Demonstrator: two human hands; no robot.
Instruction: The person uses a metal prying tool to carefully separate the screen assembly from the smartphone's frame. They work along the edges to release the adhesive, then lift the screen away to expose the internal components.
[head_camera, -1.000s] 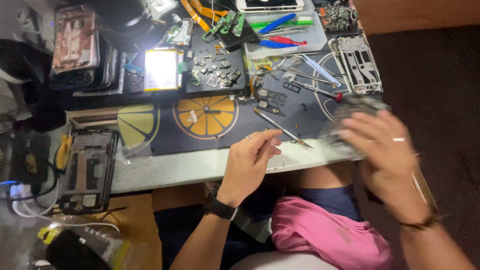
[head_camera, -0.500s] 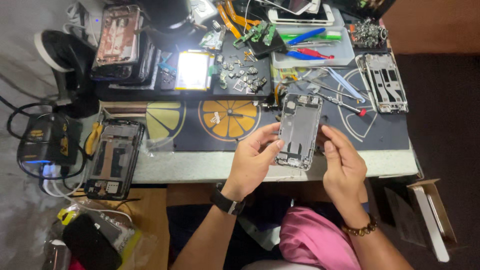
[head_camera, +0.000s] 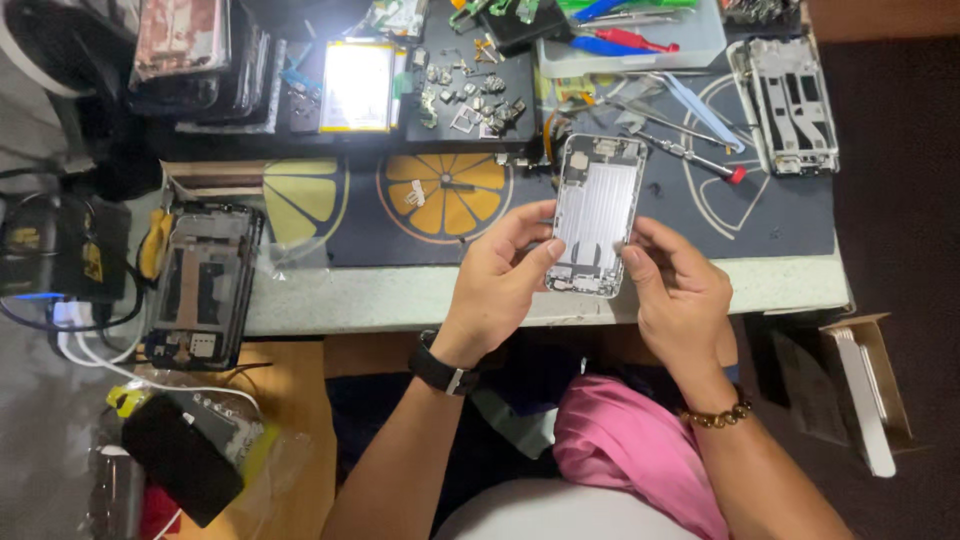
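We hold a silver phone housing (head_camera: 593, 215) up over the front edge of the worktop (head_camera: 400, 298), its bare metal inside facing us. Our left hand (head_camera: 497, 280) grips its lower left edge with thumb and fingers closed on it; our right hand (head_camera: 678, 290) clasps the lower right edge the same way. A black watch (head_camera: 445, 368) sits on the left wrist and a bead bracelet (head_camera: 716, 414) on the right.

Behind the housing lies a dark mat (head_camera: 560, 215) printed with orange and lemon slices. A red-tipped screwdriver (head_camera: 690, 157) rests on it just right of the housing, and blue tweezers (head_camera: 700, 100) lie beyond that. Further right, a second stripped frame (head_camera: 790, 92) lies flat, well apart from our hands. A cluster of small metal brackets (head_camera: 470, 95) sits on a dark tray behind the orange print, beside a flat pale battery (head_camera: 357, 87). At the left edge, a dark opened phone chassis (head_camera: 203, 285) lies flat, with cables and a black box (head_camera: 60, 250) beside it. A pink cloth (head_camera: 630, 450) covers our lap below the pale, smooth worktop edge.
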